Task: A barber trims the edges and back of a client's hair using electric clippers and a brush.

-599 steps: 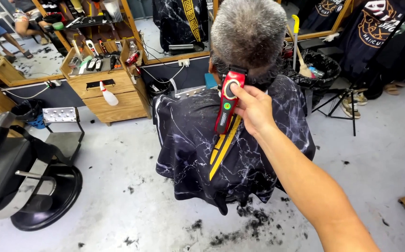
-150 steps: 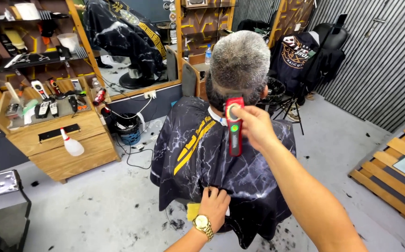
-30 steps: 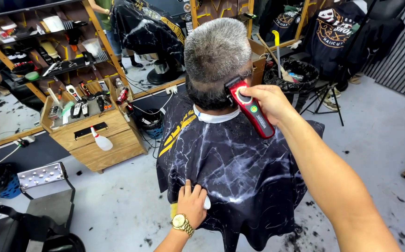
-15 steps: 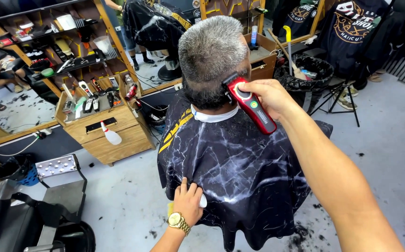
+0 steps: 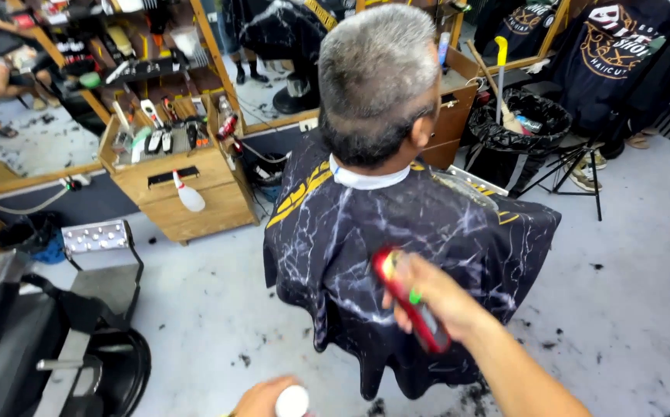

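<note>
Your right hand (image 5: 435, 297) grips the red clipper (image 5: 412, 309), low behind the caped back; left hand (image 5: 265, 398) holds a white object (image 5: 292, 401).

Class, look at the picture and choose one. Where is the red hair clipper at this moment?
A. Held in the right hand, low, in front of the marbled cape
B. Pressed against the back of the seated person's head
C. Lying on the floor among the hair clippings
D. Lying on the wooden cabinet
A. The right hand grips the red hair clipper low in front of the black marbled cape, well below the seated person's grey hair.
</note>
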